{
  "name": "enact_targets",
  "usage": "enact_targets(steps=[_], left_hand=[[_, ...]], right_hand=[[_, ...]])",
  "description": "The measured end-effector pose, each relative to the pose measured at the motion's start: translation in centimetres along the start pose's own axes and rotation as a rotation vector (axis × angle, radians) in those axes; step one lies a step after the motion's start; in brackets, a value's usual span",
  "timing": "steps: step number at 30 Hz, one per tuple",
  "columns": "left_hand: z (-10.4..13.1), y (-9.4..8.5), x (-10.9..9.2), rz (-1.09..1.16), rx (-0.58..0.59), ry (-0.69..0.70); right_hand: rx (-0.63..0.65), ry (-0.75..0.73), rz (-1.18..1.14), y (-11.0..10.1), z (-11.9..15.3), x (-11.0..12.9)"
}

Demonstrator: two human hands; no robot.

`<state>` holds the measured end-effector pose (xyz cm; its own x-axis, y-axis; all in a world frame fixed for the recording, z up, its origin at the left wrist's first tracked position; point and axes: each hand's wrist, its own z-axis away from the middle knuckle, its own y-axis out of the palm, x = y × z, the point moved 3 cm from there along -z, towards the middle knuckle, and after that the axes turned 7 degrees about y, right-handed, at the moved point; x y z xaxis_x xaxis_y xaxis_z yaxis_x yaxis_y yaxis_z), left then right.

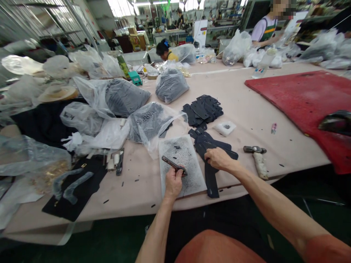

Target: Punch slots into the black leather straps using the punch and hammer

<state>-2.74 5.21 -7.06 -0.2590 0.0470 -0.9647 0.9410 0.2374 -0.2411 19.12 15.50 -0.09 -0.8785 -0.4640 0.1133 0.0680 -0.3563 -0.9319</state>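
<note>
My left hand (173, 182) is closed around a dark, narrow bar-shaped tool (169, 161), whose exact kind I cannot make out. It is over a pale, black-speckled board (167, 182) with small black scraps on it. Just right of the board, my right hand (219, 159) has its fingers drawn together at the dark fabric-like pieces (211, 140). What lies between those fingers is hidden. One long dark strip (211, 182) extends below that hand. Behind is a larger pile of similar cut pieces (203, 109), beside a small white block (225, 128) with a dark mark.
A hammer (257, 160) with a wrapped handle lies to the right, near a red sheet (298, 106). Plastic bags of dark pieces (149, 122) crowd the left side. Black cloth (79, 190) lies front left. People work across the table (233, 87).
</note>
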Motion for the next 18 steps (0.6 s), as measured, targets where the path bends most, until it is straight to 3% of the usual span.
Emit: enact_targets(steps=[6,9,13,18], left_hand=[[-0.1,0.1,0.2,0.032,0.007,-0.014],[-0.1,0.1,0.1,0.021,0.007,-0.014],[0.0,0.0,0.1,0.03,0.014,-0.027],[0.1,-0.5,0.5,0.098,-0.115,-0.073]], right_hand=[[0.061,-0.114,-0.3,-5.1,2.7,-3.5],[0.065,-0.059,-0.515,-6.3,3.1,-4.3],[0.037,0.054,-0.685,-6.0,2.6,-4.4],[-0.09,0.126,-0.826,-2.8,1.6,-4.0]])
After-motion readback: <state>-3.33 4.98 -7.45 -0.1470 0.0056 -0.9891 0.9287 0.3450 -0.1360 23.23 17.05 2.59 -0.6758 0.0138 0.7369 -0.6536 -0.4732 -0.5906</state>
